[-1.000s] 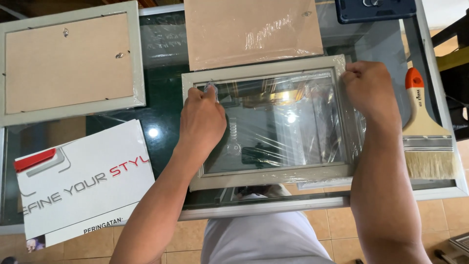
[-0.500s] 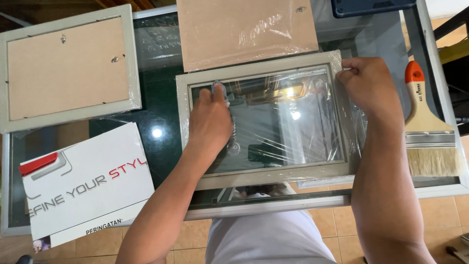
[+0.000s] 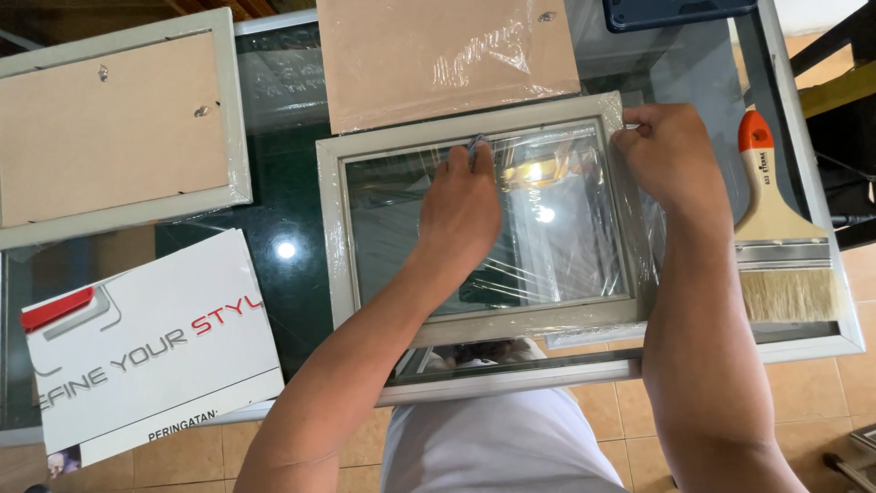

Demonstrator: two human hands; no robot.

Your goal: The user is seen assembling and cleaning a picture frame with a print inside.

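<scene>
Head view, frame: a grey picture frame [image 3: 333,228] lies flat on the glass table [image 3: 844,342], right in front of the person, wrapped in clear plastic film [image 3: 584,265].
Head view, long axis: the frame's long side runs left to right across the person's body, slightly tilted.
Head view, left hand: the left hand [image 3: 461,215] rests palm down on the frame's glass, its fingertips at the inner top edge near the middle, pressing or pinching a small dark thing there; what it is cannot be told.
Head view, right hand: the right hand [image 3: 671,155] sits on the frame's top right corner, fingers curled and pinching the film at the edge.
Head view, nearer hand: both touch the frame; the left is over its middle, the right at its corner.
Head view, around: a brown backing board [image 3: 429,55] lies just beyond the frame's top edge, a second frame [image 3: 119,128] lies face down to the left, a white printed card [image 3: 146,347] sits at lower left, and a paintbrush [image 3: 776,228] lies just right of the frame.
</scene>
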